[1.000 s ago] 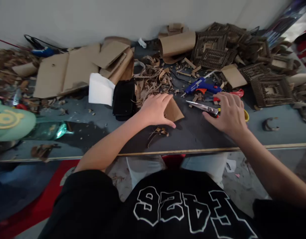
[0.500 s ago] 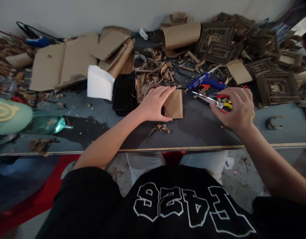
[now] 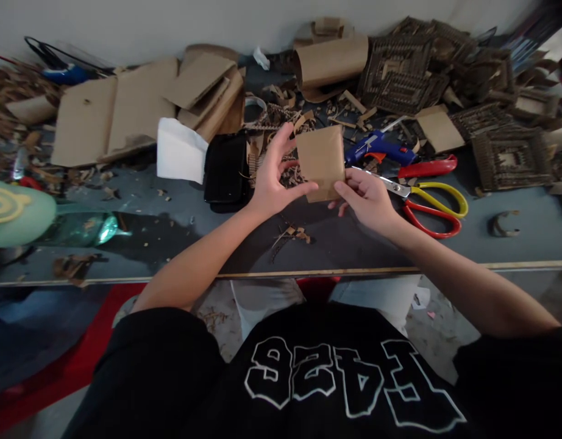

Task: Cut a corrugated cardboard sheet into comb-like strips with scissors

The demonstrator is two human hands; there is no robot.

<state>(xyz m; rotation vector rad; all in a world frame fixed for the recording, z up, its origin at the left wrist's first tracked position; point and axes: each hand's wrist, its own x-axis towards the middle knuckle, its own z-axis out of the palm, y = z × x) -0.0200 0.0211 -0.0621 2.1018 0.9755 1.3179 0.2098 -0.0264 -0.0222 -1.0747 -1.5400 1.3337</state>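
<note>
We find the small square of tan cardboard (image 3: pixel 322 158) in front of the person, over the middle of the grey bench (image 3: pixel 354 250), between the two hands. The right hand (image 3: pixel 370 201) holds it at its near right corner, with the thumb on the upper face and the other fingers partly hidden behind it. The left hand (image 3: pixel 272 177) stands at the left edge with fingers spread wide in a curve; its thumb overlaps the cardboard's near left corner in our view, and we cannot tell whether it touches.

To the right of the right hand lie the metal scissors with one red and one yellow handle (image 3: pixel 403 190), blades pointing left and partly covered by that hand. Just beyond them we note a red-handled tool (image 3: pixel 431 166) and, farther off, a blue glue gun with an orange trigger (image 3: pixel 381 146).

To the left of the left hand we record a black rectangular case (image 3: pixel 226 171) beside a folded white sheet (image 3: pixel 180 151). Small brown cardboard scraps (image 3: pixel 294 233) lie near the front edge. At the far right sit square ridged cardboard pieces (image 3: pixel 509 160).
</note>
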